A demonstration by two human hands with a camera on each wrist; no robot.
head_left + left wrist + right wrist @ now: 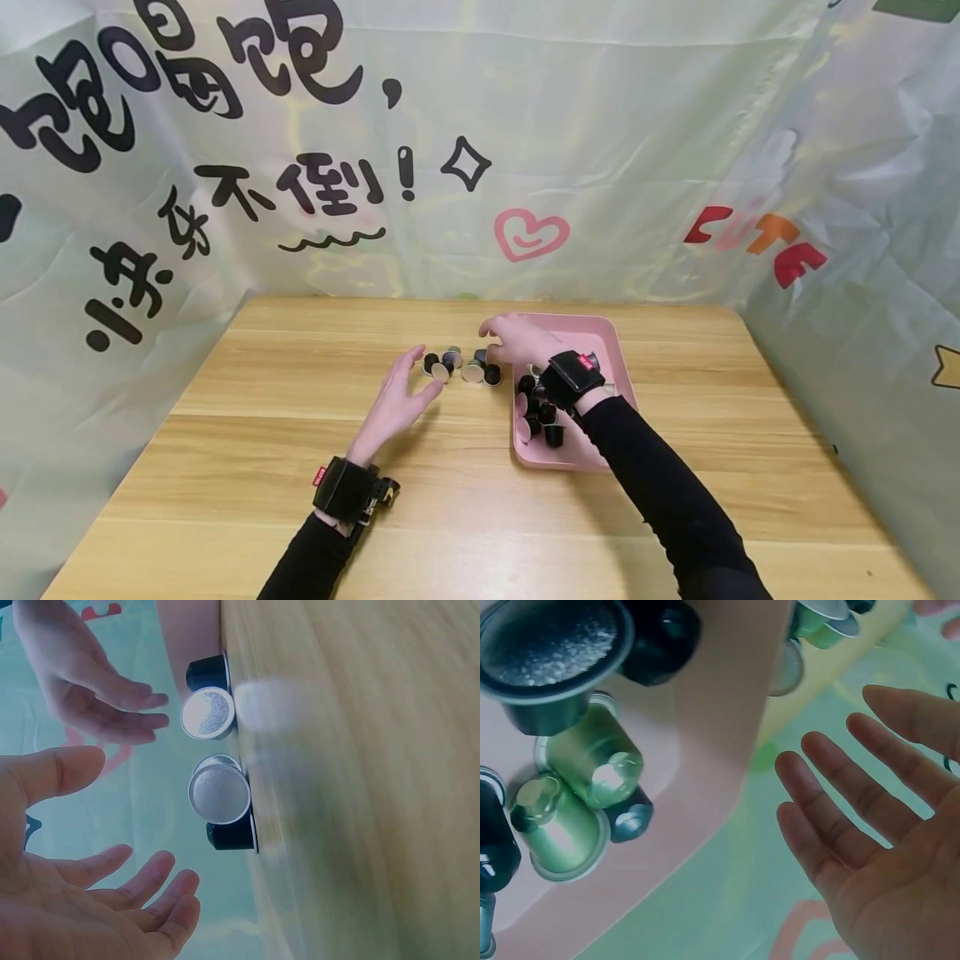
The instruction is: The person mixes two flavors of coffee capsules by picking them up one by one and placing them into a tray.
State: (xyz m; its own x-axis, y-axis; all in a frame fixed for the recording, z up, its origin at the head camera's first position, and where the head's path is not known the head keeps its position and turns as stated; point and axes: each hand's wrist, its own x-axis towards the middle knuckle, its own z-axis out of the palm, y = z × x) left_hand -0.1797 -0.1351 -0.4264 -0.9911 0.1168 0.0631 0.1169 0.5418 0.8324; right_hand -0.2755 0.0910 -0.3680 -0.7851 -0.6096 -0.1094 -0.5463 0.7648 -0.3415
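Two small groups of coffee capsules stand on the wooden table. My left hand (396, 406) is just left of the nearer group, a capsule (441, 372) among it, with fingers spread and nothing in the palm. In the left wrist view, silver and dark capsules (219, 793) sit beyond those fingertips. My right hand (520, 337) reaches over the left edge of the pink tray (607, 337), above the second group, including a capsule (472, 372). The right wrist view shows that palm bare, its fingers extended. More capsules (554, 435), black, green and silver, lie inside the tray, partly hidden by my right wrist.
The light wooden table (465, 517) runs back to a printed cloth backdrop (637, 150), which also hangs along both sides. Black cameras are strapped to my wrists, such as the left wrist camera (386, 492). The tray's raised rim stands between its capsules and those on the table.
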